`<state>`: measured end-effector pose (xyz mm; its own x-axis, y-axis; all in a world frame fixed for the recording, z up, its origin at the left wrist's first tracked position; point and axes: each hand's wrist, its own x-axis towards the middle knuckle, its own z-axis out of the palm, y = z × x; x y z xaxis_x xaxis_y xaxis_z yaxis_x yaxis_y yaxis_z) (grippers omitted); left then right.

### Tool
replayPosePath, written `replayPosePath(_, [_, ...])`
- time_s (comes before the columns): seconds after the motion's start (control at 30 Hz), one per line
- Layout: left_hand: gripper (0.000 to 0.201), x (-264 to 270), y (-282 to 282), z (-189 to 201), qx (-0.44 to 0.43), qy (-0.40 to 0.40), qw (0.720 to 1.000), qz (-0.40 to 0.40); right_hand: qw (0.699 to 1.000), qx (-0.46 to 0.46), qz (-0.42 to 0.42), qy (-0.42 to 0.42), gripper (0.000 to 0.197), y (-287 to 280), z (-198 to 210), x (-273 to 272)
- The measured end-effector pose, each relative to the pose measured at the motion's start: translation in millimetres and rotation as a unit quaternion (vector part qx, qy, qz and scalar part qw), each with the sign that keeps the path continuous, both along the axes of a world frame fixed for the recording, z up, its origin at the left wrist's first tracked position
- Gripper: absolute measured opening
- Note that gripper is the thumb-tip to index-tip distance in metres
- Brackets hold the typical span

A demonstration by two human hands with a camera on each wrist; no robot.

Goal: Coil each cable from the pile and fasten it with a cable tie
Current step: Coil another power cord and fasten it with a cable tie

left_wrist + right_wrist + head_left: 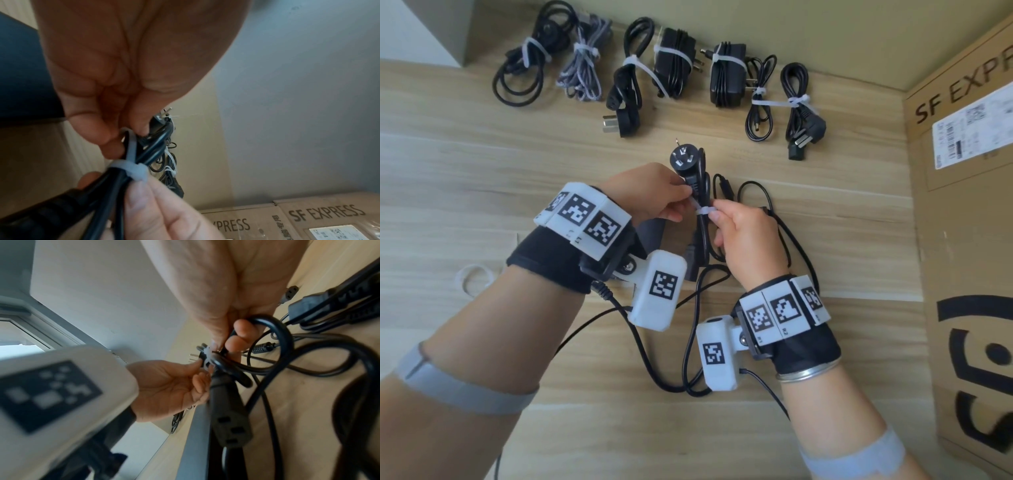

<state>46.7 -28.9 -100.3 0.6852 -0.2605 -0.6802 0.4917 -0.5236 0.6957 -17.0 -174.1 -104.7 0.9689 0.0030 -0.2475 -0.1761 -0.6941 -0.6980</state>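
A coiled black power cable (702, 240) with a three-prong plug (683, 158) is held above the wooden table. A white cable tie (703, 209) is looped round the bundle. My left hand (685, 198) pinches the tie's tail (129, 144) beside the plug. My right hand (717, 216) grips the bundle just below the tie, its fingers (240, 331) curled through the cable loop and its thumb against the tie's head (133, 170). The cable's socket end (232, 426) hangs below the hands.
Several tied cables and adapters (654, 68) lie in a row at the table's far edge. A thin loose black cable (767, 205) trails right of my hands. Spare white ties (474, 279) lie at the left. A cardboard box (962, 240) stands at the right.
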Motion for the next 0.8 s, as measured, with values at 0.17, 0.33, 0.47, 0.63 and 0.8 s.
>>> replayPosePath(0.17, [0.012,1,8,2,0.006,-0.012,1.0,-0.021,1.0,0.011,0.006,0.02,0.024,-1,2,-1])
replayPosePath(0.33, [0.009,6,16,5,0.015,0.019,0.997,-0.069,0.995,0.035,0.039,0.088,0.029,-2,13,-3])
replayPosePath(0.47, [0.04,7,15,12,0.05,0.009,0.992,-0.112,0.991,0.058,0.045,0.115,0.033,-1,19,0])
replayPosePath(0.63, [0.026,4,11,9,-0.059,0.011,0.997,-0.054,0.992,0.092,0.036,0.084,0.016,1,20,-5])
replayPosePath(0.8, [0.016,1,4,4,-0.144,0.017,0.988,0.045,0.993,0.087,-0.015,0.079,0.036,-5,14,1])
